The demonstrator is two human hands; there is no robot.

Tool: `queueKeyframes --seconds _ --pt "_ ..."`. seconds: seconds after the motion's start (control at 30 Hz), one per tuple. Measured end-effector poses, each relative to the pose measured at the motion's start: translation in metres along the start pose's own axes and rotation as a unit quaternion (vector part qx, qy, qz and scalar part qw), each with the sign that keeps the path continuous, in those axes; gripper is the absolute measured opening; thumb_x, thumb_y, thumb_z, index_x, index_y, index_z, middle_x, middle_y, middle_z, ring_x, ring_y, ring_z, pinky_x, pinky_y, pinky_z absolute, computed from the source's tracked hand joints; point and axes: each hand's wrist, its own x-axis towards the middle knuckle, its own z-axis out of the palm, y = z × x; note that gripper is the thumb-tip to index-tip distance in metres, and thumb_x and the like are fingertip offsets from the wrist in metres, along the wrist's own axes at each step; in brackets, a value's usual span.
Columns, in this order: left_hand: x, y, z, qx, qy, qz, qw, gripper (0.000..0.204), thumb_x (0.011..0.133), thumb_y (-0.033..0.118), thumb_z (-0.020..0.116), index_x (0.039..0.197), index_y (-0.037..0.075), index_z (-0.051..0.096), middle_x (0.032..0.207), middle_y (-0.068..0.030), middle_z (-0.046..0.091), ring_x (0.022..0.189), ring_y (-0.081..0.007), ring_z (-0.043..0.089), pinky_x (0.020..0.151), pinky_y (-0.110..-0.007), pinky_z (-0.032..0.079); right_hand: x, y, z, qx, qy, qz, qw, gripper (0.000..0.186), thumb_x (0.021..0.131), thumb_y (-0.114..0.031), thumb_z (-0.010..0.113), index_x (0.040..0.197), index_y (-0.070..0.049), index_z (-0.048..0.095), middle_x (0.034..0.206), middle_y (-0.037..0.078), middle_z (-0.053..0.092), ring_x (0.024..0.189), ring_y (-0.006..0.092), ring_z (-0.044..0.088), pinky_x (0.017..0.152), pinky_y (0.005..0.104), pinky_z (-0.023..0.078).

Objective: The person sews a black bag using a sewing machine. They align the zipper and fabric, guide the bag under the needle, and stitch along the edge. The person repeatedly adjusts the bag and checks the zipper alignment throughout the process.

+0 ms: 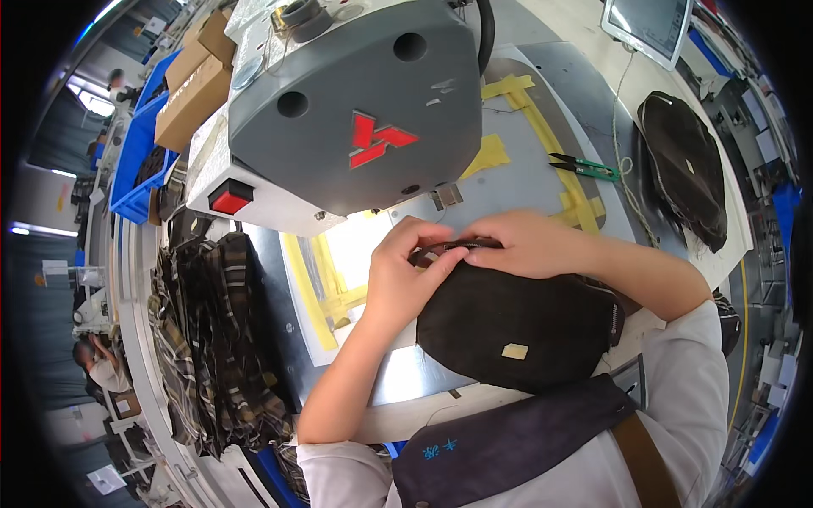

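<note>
A dark brown fabric bag (517, 309) with a small pale label lies across the near side of the work plate, in front of me. My left hand (406, 264) pinches the strip along its far edge, thumb and fingers closed. On the same edge my right hand (527, 245) is closed too, fingers bent over the fabric close to the left thumb. Part of the strip between the hands looks like a zipper edge. The grey sewing machine head (356, 118) stands just beyond my hands, with a metal presser part (445, 196) under it.
Green-handled thread snips (593, 168) and a pale cord lie at the right. Another dark bag (684, 165) rests at far right, below a tablet screen (650, 25). Striped fabric pieces (216, 339) are piled at left, near a blue bin (140, 182) and cardboard boxes (195, 97).
</note>
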Motion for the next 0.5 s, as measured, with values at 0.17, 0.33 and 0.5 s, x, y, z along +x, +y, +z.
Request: queueKeyframes --seconds 0.17,0.33,0.5 --pt "0.005 -0.005 -0.023 -0.05 0.048 -0.128 0.989 0.032 0.079 0.016 0.077 0.104 0.001 0.062 0.097 -0.0066 0.063 0.075 -0.0114 0.058 0.066 -0.025 0.047 0.015 0.008 0.011 0.358 0.166 0.013 0.919 0.034 0.095 -0.027 0.055 0.117 -0.001 0.059 0.101 0.009 0.064 0.093 0.016 0.059 0.082 0.0307 0.047" --pt "0.009 -0.011 -0.03 0.022 -0.002 -0.066 0.998 0.025 0.083 0.016 0.072 0.099 0.0 0.061 0.089 -0.0063 0.061 0.077 -0.0127 0.056 0.072 -0.026 0.046 0.017 0.02 0.016 0.312 0.139 -0.096 0.935 0.029 0.084 -0.016 0.067 0.108 -0.001 0.06 0.09 0.004 0.06 0.083 0.0104 0.055 0.075 0.0265 0.045" --pt "0.009 -0.01 -0.024 0.027 -0.048 -0.054 0.997 0.02 0.082 0.008 0.071 0.097 0.0 0.061 0.087 -0.0074 0.059 0.083 -0.0154 0.056 0.077 -0.028 0.045 0.022 0.009 0.006 0.078 0.131 -0.118 0.981 0.025 0.082 -0.017 0.07 0.101 -0.004 0.061 0.086 0.005 0.06 0.077 0.0153 0.057 0.071 0.0302 0.046"
